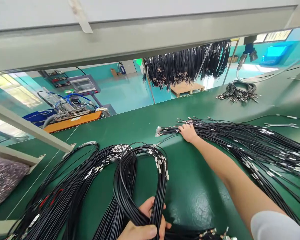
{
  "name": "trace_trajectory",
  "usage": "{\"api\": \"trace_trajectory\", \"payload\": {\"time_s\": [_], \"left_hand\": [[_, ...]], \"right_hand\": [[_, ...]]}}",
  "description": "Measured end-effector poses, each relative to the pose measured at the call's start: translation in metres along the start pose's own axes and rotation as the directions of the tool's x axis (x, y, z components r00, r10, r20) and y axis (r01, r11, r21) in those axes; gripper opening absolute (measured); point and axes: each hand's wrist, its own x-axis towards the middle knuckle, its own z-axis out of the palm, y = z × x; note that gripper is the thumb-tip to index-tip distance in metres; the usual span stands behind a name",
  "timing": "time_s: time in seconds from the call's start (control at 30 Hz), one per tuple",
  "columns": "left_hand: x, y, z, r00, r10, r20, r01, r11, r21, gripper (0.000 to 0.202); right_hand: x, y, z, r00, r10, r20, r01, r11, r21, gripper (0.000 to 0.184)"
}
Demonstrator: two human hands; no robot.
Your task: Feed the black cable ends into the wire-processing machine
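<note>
My left hand (pixel 146 221) is wrapped round a looped bundle of black cables (pixel 123 180), whose white labels cluster near the top right of the loop. Farther off, my right hand (pixel 188 132) rests at the end of a long spread of black cables (pixel 230 133), with its fingers over some of them; whether it grips any is hidden. Clear-wrapped cable ends (pixel 158 131) lie just left of that hand. Left of the held loop, another bent bundle of labelled black cables (pixel 90 176) lies on the green table (pixel 187 193).
A wrench (pixel 281 125) and a coiled cable bundle (pixel 237 91) lie on the right. Many cables hang from a rack (pixel 185 63) beyond the table. A grey shelf beam (pixel 115 40) crosses overhead. At left stand slanted supports (pixel 32 123) and a bag (pixel 7 180).
</note>
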Motion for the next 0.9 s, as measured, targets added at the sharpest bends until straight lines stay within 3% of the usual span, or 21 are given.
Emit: {"api": "trace_trajectory", "payload": {"time_s": [0.1,0.23,0.33,0.43,0.47,0.5,0.6,0.7,0.8,0.9], "left_hand": [[0.004,-0.003,-0.007,0.999,0.033,0.028,-0.032,0.999,-0.026,0.047],[0.008,0.0,-0.014,0.999,0.029,0.022,-0.027,0.995,-0.093,0.044],[0.021,0.012,-0.021,0.993,0.008,0.118,0.005,0.995,-0.104,0.05],[0.046,0.022,-0.028,0.983,-0.026,0.184,0.042,0.995,-0.088,0.057],[0.055,0.024,-0.03,0.986,-0.034,0.162,0.049,0.995,-0.084,0.057],[0.064,0.024,-0.031,0.994,-0.045,0.103,0.053,0.996,-0.076,0.058],[0.08,0.018,-0.038,0.98,-0.064,-0.187,0.063,0.998,-0.012,0.051],[0.066,0.01,-0.048,0.94,-0.062,-0.336,0.077,0.997,0.032,0.046],[0.03,-0.001,-0.049,0.901,-0.078,-0.426,0.132,0.986,0.098,0.054],[-0.003,-0.022,-0.035,0.857,-0.106,-0.504,0.218,0.961,0.169,0.071]], "right_hand": [[0.017,0.011,-0.003,0.991,0.103,-0.082,-0.095,0.991,0.093,0.036],[0.021,-0.008,-0.005,0.986,0.121,-0.113,-0.083,0.952,0.295,0.047],[-0.008,-0.036,0.001,0.998,0.046,-0.041,-0.021,0.876,0.482,0.045],[-0.067,-0.064,0.006,0.991,-0.068,0.115,-0.022,0.762,0.647,0.045],[-0.089,-0.073,0.007,0.97,-0.126,0.206,-0.064,0.687,0.723,0.052],[-0.112,-0.08,0.007,0.911,-0.19,0.366,-0.233,0.493,0.838,0.057],[-0.169,-0.093,0.005,0.733,-0.292,0.614,-0.621,0.08,0.78,0.06],[-0.208,-0.092,-0.003,0.681,-0.248,0.689,-0.717,-0.034,0.696,0.044],[-0.235,-0.09,-0.014,0.691,-0.199,0.695,-0.719,-0.083,0.69,0.045],[-0.252,-0.112,-0.023,0.704,-0.185,0.686,-0.71,-0.14,0.69,0.035]]}}
